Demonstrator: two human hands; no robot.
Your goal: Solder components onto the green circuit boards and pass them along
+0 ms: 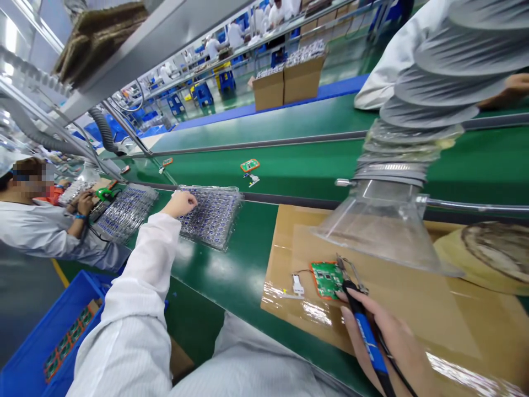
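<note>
My left hand (181, 204) is over the near-left corner of a clear plastic tray (215, 212) filled with rows of small parts. Its fingers are curled together; anything between them is too small to make out. My right hand (392, 336) grips a soldering iron (367, 333) with a blue and black handle. The iron's front end lies over the right edge of a green circuit board (324, 278) with an orange border. A thin wire runs from that board to a small white part (297, 284) beside it on the brown sheet (285, 248).
A clear fume hood (380, 220) on a grey duct hangs above the sheet. Behind it, a green conveyor belt (297, 171) carries another board (249, 165). At left, a co-worker (45, 226) sits near a second tray (128, 212). A blue bin (37, 342) holds boards.
</note>
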